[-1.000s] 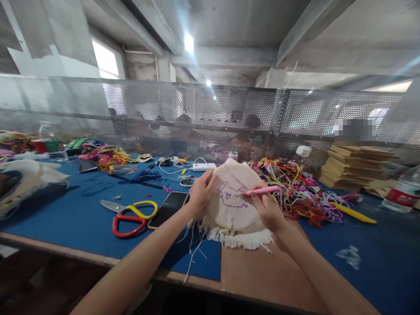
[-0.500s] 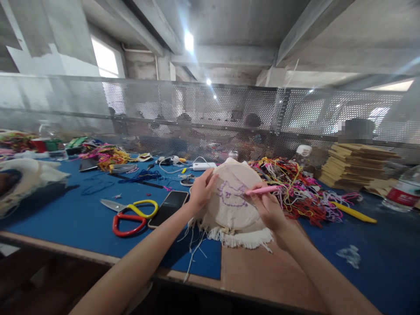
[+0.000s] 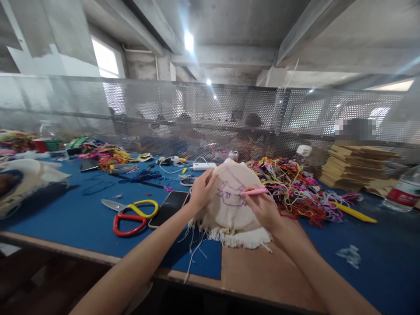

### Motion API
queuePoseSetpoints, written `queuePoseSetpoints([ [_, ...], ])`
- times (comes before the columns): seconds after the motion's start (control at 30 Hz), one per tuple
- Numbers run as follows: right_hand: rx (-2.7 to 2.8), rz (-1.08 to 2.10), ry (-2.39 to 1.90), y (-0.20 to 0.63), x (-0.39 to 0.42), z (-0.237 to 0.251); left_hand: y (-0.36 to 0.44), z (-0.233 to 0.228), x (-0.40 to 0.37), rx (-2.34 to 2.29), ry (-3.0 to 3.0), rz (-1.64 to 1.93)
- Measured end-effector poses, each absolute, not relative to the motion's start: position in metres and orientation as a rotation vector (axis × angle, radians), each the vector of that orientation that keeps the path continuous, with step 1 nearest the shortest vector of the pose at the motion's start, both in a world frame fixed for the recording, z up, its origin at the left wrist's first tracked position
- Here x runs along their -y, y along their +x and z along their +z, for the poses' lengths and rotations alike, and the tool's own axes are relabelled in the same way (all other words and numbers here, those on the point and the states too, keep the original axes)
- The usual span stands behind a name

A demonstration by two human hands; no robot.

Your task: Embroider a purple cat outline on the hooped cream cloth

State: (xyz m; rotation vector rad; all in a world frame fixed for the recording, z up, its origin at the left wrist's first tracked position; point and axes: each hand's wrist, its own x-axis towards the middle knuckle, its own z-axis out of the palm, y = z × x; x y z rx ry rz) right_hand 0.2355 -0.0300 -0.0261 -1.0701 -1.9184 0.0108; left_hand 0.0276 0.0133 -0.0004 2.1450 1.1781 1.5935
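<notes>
Two hands busy: left hand (image 3: 201, 191) grips embroidery hoop (image 3: 231, 197); right hand (image 3: 262, 208) pinches pink tool (image 3: 254, 191); no legible writing.

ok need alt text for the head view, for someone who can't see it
A person's left hand steadies an embroidery hoop of cream cloth with a purple stitched outline, while the right hand holds a pink tool to it. Scissors, a phone and tangled yarn lie on the blue table.
</notes>
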Motion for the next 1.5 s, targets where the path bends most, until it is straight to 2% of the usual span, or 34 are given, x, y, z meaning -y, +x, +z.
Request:
queuePoseSetpoints([
  [0.17,1.801,0.168,-1.018,0.240,0.027,-0.032,0.027,-0.003,-0.017,-1.178,2.120,1.571],
  [0.77,1.780,0.119,-1.007,0.244,0.025,-0.031,0.027,-0.002,-0.017,-1.109,2.126,1.584],
  [1.13,1.993,-0.207,-1.025,0.229,0.035,-0.025,0.029,0.001,-0.011,-1.098,2.120,1.594],
  [1.5,1.801,0.040,-1.076,0.237,0.036,-0.025,0.029,0.000,-0.015,-1.054,2.112,1.627],
])
